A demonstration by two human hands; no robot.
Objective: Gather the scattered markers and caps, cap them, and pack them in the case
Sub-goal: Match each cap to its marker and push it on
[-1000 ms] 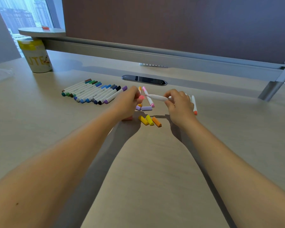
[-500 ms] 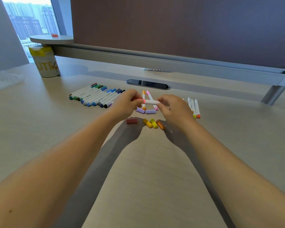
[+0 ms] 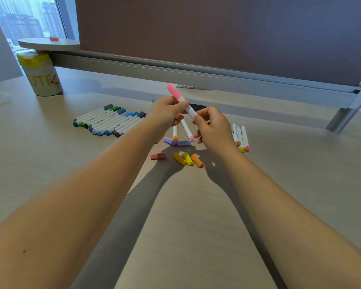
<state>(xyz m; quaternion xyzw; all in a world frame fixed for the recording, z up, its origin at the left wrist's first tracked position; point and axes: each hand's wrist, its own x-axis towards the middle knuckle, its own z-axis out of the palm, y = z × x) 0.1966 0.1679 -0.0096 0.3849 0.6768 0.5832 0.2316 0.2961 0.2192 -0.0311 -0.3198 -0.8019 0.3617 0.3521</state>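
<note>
- Pink-capped marker (image 3: 181, 101) is tilting up and away above the surface (image 3: 175, 205), cap end far-left.
- Left hand (image 3: 165, 111) is pinching its middle; right hand (image 3: 213, 128) is pinching its near end.

A light wooden desk (image 3: 186, 226) fills the lower part of the view. Behind it stands a dark brown partition panel (image 3: 217, 32) on a grey metal rail (image 3: 175, 69). At the far left, a window (image 3: 27, 17) shows tall buildings in daylight. A small round shelf (image 3: 35, 44) sticks out near the window.
</note>
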